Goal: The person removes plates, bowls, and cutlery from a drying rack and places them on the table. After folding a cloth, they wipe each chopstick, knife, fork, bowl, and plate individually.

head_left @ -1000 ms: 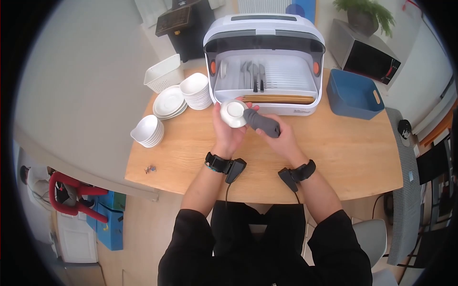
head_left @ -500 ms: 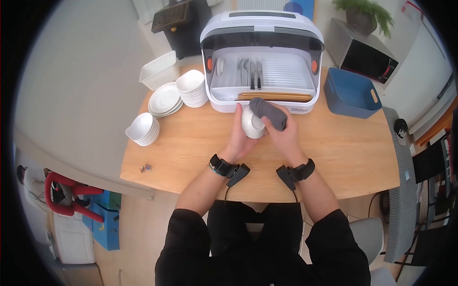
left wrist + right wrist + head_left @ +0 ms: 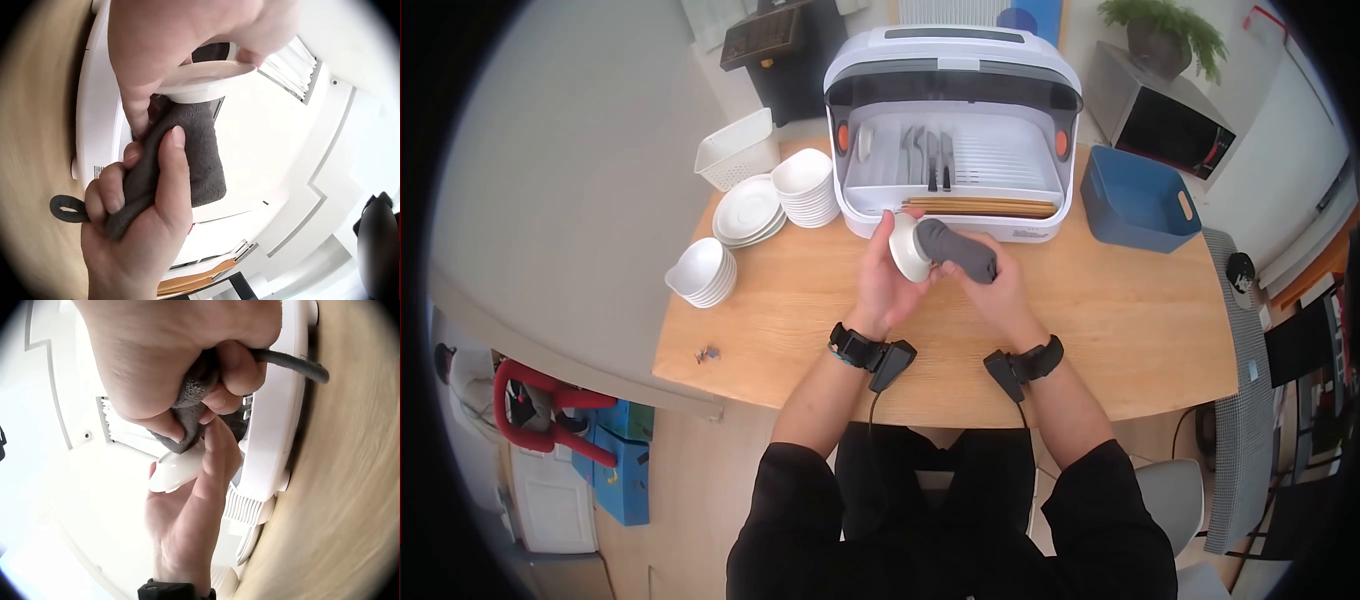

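Observation:
My left hand (image 3: 883, 285) holds a small white dish (image 3: 905, 250) by its rim, above the table in front of the cabinet. The dish is tilted, its footed underside turned toward the cloth. A dark grey cloth (image 3: 958, 250) is bunched in my right hand (image 3: 1002, 292), whose fingers grip it and press it against that underside. In the left wrist view the cloth (image 3: 203, 156) covers the foot of the dish (image 3: 209, 78), and its hanging loop (image 3: 67, 209) sticks out beside my right hand. The right wrist view shows my left fingers around the dish (image 3: 178, 469).
Behind my hands stands a white dish cabinet (image 3: 860, 212), lid raised, with cutlery (image 3: 933, 160) and chopsticks (image 3: 980, 207) inside. Stacked bowls (image 3: 805, 185), plates (image 3: 748, 210), more bowls (image 3: 702, 270) and a white basket (image 3: 735, 150) sit left. A blue bin (image 3: 1140, 225) stands right.
The dish first had its underside facing up, then swung right and toward my body, and now sits back left, tilted on edge. The cloth has shifted along with it, staying against the dish.

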### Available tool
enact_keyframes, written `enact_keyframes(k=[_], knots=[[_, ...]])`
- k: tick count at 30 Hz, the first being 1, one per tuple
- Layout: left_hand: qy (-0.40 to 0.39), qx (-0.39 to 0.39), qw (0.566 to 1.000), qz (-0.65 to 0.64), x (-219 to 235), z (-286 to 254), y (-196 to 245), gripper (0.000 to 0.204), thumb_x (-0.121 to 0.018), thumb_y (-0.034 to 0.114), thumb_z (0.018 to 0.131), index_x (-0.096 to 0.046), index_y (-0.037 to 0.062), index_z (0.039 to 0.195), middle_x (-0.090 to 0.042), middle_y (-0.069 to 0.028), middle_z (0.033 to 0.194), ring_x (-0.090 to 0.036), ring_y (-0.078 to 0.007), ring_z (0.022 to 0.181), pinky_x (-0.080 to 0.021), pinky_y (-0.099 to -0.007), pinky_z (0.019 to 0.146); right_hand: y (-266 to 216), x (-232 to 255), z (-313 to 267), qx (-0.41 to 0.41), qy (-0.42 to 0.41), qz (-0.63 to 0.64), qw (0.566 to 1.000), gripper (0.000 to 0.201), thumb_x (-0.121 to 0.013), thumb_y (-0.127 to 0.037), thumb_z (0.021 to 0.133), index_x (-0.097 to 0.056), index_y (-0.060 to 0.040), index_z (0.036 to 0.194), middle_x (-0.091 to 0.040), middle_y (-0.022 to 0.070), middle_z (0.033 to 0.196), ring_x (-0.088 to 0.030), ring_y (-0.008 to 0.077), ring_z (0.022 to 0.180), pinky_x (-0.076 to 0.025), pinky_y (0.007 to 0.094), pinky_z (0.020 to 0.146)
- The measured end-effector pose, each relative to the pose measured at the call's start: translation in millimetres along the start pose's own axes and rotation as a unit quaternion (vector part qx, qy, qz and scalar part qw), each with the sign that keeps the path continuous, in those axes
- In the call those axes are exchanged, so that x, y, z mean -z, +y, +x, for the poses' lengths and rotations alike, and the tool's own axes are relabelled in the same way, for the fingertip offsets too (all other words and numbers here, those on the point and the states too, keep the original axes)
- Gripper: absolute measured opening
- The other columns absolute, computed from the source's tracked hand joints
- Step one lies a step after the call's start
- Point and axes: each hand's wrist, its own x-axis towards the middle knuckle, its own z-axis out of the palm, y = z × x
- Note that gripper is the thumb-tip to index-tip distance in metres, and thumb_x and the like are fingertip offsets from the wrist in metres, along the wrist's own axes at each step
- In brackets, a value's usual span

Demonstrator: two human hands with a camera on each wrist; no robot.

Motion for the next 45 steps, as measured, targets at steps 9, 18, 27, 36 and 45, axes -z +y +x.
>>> enact_keyframes(k=[9,18,27,36,45], knots=[[0.004,0.011,0.998,0.063,12,2,3,0.051,-0.043,0.056,0.097,-0.051,0.0109,0.120,-0.064,-0.0071,0.106,-0.064,-0.0200,0.099,-0.053,-0.0352,0.082,2,2,-5,0.016,-0.032,0.064,0.997,0.040,-0.072,-0.007,0.085,-0.058,0.0001,0.122,-0.064,0.0079,0.116,-0.059,0.0146,0.107,-0.046,0.0293,0.093],[0.103,-0.060,0.975,0.185,16,11,-3,0.036,-0.057,0.036,0.097,-0.052,0.0053,0.116,-0.064,-0.0058,0.108,-0.065,-0.0160,0.095,-0.055,-0.0336,0.082,-6,5,0,0.057,0.040,-0.007,0.998,0.039,-0.071,-0.007,0.085,-0.058,-0.0004,0.122,-0.065,0.0095,0.117,-0.061,0.0164,0.106,-0.047,0.0292,0.092],[-0.026,-0.019,0.996,0.088,17,10,-2,0.053,-0.034,0.052,0.101,-0.051,0.0085,0.126,-0.062,-0.0116,0.119,-0.058,-0.0213,0.113,-0.046,-0.0380,0.097,1,2,1,-0.001,-0.040,-0.115,0.993,0.038,-0.071,-0.006,0.085,-0.062,-0.0047,0.122,-0.070,0.0089,0.107,-0.064,0.0143,0.097,-0.049,0.0279,0.086],[0.016,-0.039,0.977,0.210,12,6,-24,0.062,-0.028,0.054,0.102,-0.049,0.0012,0.127,-0.058,-0.0117,0.123,-0.055,-0.0180,0.112,-0.044,-0.0343,0.097,5,-7,1,0.077,0.014,-0.084,0.993,0.040,-0.074,-0.007,0.083,-0.062,-0.0061,0.121,-0.068,0.0114,0.114,-0.065,0.0187,0.100,-0.050,0.0302,0.088],[0.075,-0.166,0.966,0.183,13,9,0,0.053,-0.031,0.046,0.104,-0.048,-0.0001,0.125,-0.062,-0.0123,0.112,-0.060,-0.0197,0.103,-0.049,-0.0335,0.090,-3,6,-2,-0.020,-0.031,-0.125,0.991,0.037,-0.071,-0.003,0.084,-0.061,-0.0017,0.119,-0.069,0.0088,0.108,-0.063,0.0149,0.096,-0.049,0.0282,0.086]])
